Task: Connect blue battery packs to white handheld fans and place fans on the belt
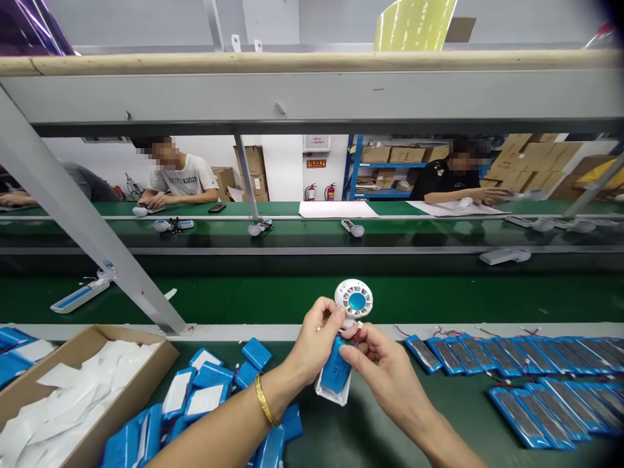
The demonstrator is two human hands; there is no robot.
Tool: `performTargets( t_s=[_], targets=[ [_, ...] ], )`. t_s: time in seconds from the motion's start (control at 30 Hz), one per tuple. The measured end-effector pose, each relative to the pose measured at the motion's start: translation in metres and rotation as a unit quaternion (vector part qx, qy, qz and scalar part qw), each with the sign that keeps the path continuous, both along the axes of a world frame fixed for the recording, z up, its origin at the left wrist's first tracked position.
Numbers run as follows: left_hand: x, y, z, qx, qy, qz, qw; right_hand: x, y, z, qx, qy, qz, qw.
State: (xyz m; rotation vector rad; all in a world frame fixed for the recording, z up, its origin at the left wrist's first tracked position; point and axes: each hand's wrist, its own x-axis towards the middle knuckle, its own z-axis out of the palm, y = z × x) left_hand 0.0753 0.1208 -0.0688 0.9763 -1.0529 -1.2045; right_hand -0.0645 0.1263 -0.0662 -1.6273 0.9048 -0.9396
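Observation:
A white plastic housing (342,396) with a round vented head (353,299) and a blue disc in its middle is held up over the bench. In its handle part lies a blue battery pack (336,369). My left hand (312,341) is closed on the housing at the neck, below the round head. My right hand (383,357) is closed too, its thumb against the battery's edge and its fingers around red wires with a small white connector (359,325). Whether the connector is plugged in cannot be made out.
Blue battery packs lie loosely piled (209,377) on the left, beside a cardboard box (166,354) of white paper strips. More batteries stand in rows (497,354) on the right. Ahead, a green conveyor (273,299) runs under a slanting metal post (117,260). Several people sit beyond.

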Motion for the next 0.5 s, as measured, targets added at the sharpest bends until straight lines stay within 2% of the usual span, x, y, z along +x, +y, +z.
performTargets(
  t_s=[0.13,0.23,0.37,0.5],
  targets=[
    [0.0,-0.001,-0.001,-0.025,0.015,0.026,0.999,0.006,0.003,-0.01,-0.088,0.001,-0.021,0.996],
    [-0.003,0.002,0.002,-0.025,0.036,0.049,0.998,0.013,0.001,-0.018,-0.166,-0.029,-0.065,0.984],
    [-0.007,0.004,0.007,-0.024,0.054,0.103,0.993,0.022,-0.001,-0.023,-0.199,-0.042,-0.112,0.973],
    [-0.006,-0.001,0.004,-0.042,0.018,0.151,0.988,0.031,-0.009,-0.023,-0.231,0.004,-0.132,0.964]
  ],
)
